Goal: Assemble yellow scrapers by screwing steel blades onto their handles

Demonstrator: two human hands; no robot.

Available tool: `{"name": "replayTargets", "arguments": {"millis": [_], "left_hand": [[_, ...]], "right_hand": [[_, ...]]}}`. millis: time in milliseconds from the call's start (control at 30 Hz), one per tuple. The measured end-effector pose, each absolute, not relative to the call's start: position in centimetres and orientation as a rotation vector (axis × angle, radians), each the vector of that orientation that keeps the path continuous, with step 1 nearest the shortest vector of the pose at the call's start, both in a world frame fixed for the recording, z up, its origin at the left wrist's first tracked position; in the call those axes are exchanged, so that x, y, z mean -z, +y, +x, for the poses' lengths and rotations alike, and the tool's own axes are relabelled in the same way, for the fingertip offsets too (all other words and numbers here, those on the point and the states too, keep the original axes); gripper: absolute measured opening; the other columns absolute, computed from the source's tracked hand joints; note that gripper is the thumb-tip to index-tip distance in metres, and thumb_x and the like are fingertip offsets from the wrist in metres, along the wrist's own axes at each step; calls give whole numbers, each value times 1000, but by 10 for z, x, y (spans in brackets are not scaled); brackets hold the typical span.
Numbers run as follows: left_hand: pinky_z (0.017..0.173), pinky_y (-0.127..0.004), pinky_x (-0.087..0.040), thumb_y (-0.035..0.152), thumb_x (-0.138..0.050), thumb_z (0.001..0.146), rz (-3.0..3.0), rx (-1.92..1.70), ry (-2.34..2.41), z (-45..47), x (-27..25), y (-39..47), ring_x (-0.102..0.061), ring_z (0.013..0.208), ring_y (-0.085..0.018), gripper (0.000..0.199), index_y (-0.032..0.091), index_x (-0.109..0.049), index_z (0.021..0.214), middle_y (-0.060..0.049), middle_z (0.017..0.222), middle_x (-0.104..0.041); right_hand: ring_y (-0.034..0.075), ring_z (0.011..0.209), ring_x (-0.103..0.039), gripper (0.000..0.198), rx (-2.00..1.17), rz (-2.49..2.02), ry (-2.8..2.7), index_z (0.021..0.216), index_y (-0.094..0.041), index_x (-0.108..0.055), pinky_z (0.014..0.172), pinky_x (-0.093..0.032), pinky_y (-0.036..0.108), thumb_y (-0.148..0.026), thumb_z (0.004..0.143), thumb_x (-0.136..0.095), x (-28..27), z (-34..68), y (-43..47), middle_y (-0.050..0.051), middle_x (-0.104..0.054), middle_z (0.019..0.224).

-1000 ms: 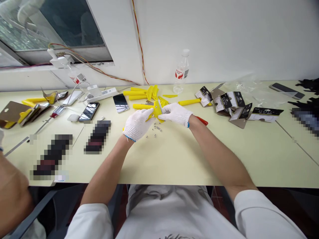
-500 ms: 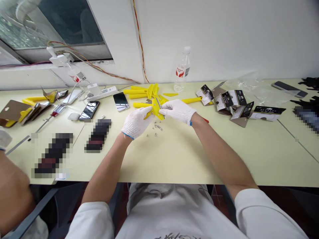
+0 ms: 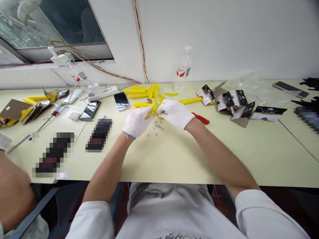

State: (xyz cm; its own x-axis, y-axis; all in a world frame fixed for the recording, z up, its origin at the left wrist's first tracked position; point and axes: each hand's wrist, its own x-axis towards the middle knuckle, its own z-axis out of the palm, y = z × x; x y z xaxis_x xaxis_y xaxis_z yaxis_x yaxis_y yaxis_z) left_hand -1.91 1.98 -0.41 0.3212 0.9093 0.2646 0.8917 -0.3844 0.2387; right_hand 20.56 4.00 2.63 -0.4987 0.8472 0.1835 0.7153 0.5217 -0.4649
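My left hand (image 3: 139,121), in a white knit glove, is closed on a yellow scraper (image 3: 155,105) with a metal blade strip at its head. Over the scraper head, the gloved fingers of my right hand (image 3: 175,113) are pinched together against its face; what is between them, if anything, is hidden. Small metal screws (image 3: 159,126) lie loose on the table just below the scraper. Beyond my hands rests a pile of yellow scraper handles (image 3: 139,91). A red-handled tool (image 3: 201,119) lies to the right of my right hand.
Folded cardboard packages (image 3: 225,101) lie to the right, beside another yellow handle (image 3: 190,100). A plastic bottle (image 3: 183,71) stands by the wall. Phones (image 3: 121,101) and a power strip (image 3: 107,92) are to the left, where another person's arm (image 3: 15,189) reaches in.
My right hand has shifted left and slightly down, from the blade's edge onto the face of the scraper head. More of the red-handled tool shows. My left hand stays on the scraper.
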Motion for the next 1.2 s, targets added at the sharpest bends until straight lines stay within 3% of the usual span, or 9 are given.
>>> {"name": "replayTargets", "arguments": {"millis": [267, 400, 600, 833, 1000, 1067, 1200], "left_hand": [[88, -37, -56, 33, -63, 115, 2541, -536, 1738, -18, 5, 19, -77, 108, -28, 32, 22, -80, 140, -10, 123, -83], [87, -38, -55, 30, -63, 114, 2557, -489, 1753, -14, 5, 17, -77, 108, -30, 30, 22, -80, 138, -10, 124, -83], [88, -37, -56, 31, -64, 113, 2580, -559, 1734, -15, 8, 18, -77, 108, -29, 31, 23, -79, 139, -10, 121, -83], [92, -36, -59, 34, -65, 113, 2552, -585, 1670, -20, 10, 22, -79, 109, -29, 35, 22, -80, 143, -10, 124, -84], [102, -39, -62, 25, -67, 108, 2599, -811, 1702, -13, 15, 20, -76, 126, -30, 42, 27, -78, 149, -10, 146, -78], [108, -43, -61, 19, -66, 107, 2720, -871, 1589, -10, 16, 19, -75, 129, -31, 40, 27, -81, 143, -9, 150, -77], [104, -47, -64, 16, -64, 108, 2841, -869, 1487, -8, 14, 18, -79, 118, -32, 31, 25, -87, 127, -8, 135, -84]], "right_hand": [[23, 111, -68, 15, -647, -1371, -2264, 106, -15, -86, 108, -52, 37, -23, 108, -74, -22, 207, 39, 10, -80, 118], [24, 107, -71, 14, -684, -1407, -2221, 103, -15, -84, 106, -53, 38, -27, 106, -78, -17, 206, 42, 10, -82, 111], [23, 108, -69, 29, -767, -1456, -2105, 125, -12, -78, 98, -58, 38, -33, 106, -84, -10, 206, 48, 15, -79, 127], [27, 114, -77, 38, -1028, -1456, -2052, 140, -17, -75, 97, -69, 45, -44, 113, -78, -14, 216, 50, 10, -76, 137], [26, 113, -77, 36, -1197, -1421, -1955, 140, -18, -75, 96, -69, 44, -43, 114, -77, -17, 220, 51, 11, -76, 137], [26, 116, -77, 38, -1259, -1402, -1913, 142, -18, -75, 98, -69, 45, -43, 114, -77, -17, 220, 51, 12, -75, 140], [27, 118, -77, 40, -1369, -1367, -1841, 144, -17, -74, 100, -69, 47, -43, 113, -78, -14, 219, 51, 12, -74, 141]]}}
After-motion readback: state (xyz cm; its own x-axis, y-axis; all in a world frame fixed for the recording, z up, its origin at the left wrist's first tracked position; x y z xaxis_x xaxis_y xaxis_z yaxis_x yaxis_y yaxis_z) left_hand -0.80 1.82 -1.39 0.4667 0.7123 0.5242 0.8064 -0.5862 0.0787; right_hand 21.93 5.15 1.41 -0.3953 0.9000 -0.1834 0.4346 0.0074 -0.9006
